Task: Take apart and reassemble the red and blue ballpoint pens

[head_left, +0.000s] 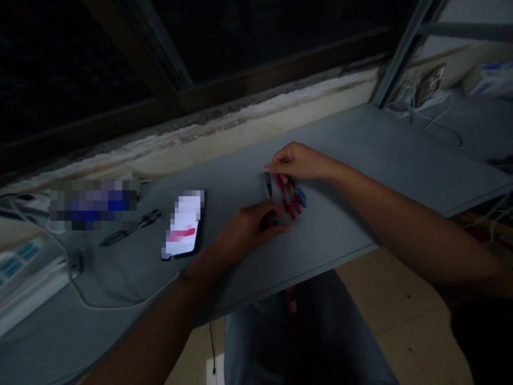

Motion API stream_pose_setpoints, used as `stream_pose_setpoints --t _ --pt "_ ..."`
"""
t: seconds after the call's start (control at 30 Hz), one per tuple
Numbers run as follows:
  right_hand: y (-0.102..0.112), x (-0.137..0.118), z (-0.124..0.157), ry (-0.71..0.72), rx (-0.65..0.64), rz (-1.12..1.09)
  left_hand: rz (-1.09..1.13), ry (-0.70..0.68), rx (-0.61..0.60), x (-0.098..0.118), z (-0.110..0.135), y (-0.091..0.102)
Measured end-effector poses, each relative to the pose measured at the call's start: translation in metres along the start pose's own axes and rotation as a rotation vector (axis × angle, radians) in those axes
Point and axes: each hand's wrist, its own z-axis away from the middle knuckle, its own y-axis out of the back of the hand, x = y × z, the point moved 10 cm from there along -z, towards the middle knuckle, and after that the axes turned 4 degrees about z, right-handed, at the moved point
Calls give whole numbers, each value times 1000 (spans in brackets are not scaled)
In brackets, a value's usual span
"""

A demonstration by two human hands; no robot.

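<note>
A dark pen point(268, 184) lies lengthwise on the grey desk point(328, 219), between my two hands. My right hand point(295, 161) is at its far end, thumb and forefinger pinched together on the tip. Around the near end curves my left hand point(254, 222), its thumb and forefinger apart; whether it touches the pen is hard to make out in the dim light. Just right of the dark pen, several red and blue pens point(295, 200) lie side by side in a bunch, partly under my right hand.
Left of my left hand lies a lit phone point(184, 224). Further left are a dark slender item point(130, 227), a blurred-out packet point(94, 203) and a white cable point(116, 307). A metal post point(401, 59) rises at the back right, near more cables point(435, 109). The desk's front edge runs above my lap.
</note>
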Motion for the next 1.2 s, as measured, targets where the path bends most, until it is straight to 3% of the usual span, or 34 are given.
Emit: stream_pose_setpoints --t 0.53,0.97,1.2 --pt "-17 -11 10 -58 -121 90 69 60 -5 -9 -3 -4" --pt "-23 -34 12 113 -108 268 82 88 3 -13 -4 -2" --pt "-30 -40 16 158 -157 301 90 47 -28 -3 -3 -3"
